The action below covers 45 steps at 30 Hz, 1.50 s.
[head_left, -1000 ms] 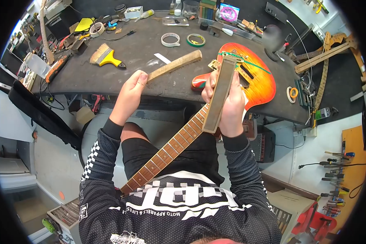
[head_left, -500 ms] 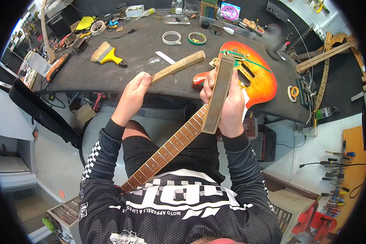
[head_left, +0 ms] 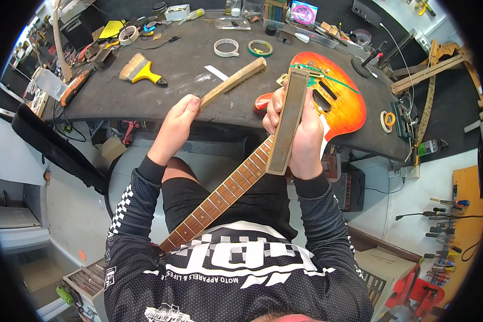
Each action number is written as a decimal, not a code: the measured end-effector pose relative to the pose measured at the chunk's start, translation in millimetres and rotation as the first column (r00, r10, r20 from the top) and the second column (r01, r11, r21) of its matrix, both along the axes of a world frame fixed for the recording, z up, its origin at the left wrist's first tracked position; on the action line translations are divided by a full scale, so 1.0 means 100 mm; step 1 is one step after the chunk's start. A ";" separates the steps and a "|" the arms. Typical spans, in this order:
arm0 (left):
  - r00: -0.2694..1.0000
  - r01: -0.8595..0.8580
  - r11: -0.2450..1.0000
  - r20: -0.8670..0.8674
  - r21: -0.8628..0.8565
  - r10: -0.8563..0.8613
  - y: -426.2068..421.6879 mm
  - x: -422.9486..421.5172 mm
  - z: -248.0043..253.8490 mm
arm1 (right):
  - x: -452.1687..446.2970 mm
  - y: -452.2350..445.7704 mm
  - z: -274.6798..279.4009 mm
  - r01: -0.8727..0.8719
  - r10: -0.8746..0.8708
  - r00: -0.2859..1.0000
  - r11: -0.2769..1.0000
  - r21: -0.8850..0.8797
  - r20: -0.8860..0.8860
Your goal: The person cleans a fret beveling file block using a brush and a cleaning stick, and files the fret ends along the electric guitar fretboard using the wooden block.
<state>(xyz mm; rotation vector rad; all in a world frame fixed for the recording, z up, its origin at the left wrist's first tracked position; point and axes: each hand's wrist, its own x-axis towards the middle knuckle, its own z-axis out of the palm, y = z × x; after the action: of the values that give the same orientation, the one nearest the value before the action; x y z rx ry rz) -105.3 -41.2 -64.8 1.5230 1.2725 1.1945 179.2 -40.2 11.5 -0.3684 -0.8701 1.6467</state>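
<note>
My left hand (head_left: 178,124) is closed around one end of a wooden wire brush (head_left: 234,83), whose short bristles show along its lower edge. A long, flat rectangular block (head_left: 287,126) with a greyish face and raised edges is gripped in my right hand (head_left: 309,137); it may be a file or sanding block, I cannot tell. Just beyond that hand, an orange sunburst electric guitar (head_left: 350,104) lies on the bench with green tape across it. Its fretted neck (head_left: 214,206) slants down over my lap, passing behind the block.
On the dark bench (head_left: 182,59) lie a yellow-handled paintbrush (head_left: 142,71), a white tape roll (head_left: 226,48), a green tape roll (head_left: 260,48) and a white strip (head_left: 216,73). Tools crowd the bench's left end (head_left: 78,86). A black stand (head_left: 364,67) is beyond the guitar.
The wire brush has turned and shifted slightly left, so its bristles now show. The block in my right hand has moved a little left and up. The guitar's position looks nearly the same.
</note>
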 end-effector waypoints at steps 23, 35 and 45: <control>0.995 0.100 0.991 -0.029 0.091 -0.098 -0.03 0.49 0.31 | -0.12 -0.03 0.00 0.013 -0.003 0.995 0.994 -0.106 0.095; 0.969 0.244 0.969 0.039 -0.044 -0.243 -0.53 0.76 0.20 | 0.05 0.19 -0.14 0.147 -0.149 0.985 0.989 0.035 0.092; 0.950 0.264 0.963 0.190 -0.059 -0.248 -0.70 1.08 0.13 | -0.16 0.32 -0.18 0.205 -0.220 0.963 0.973 -0.107 -0.158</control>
<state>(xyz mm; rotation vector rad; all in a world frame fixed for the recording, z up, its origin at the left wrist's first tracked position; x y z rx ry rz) 2.8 -110.8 -52.1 1.4330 0.9600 1.0694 163.1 -8.2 -7.0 -0.3658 -0.6091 1.4959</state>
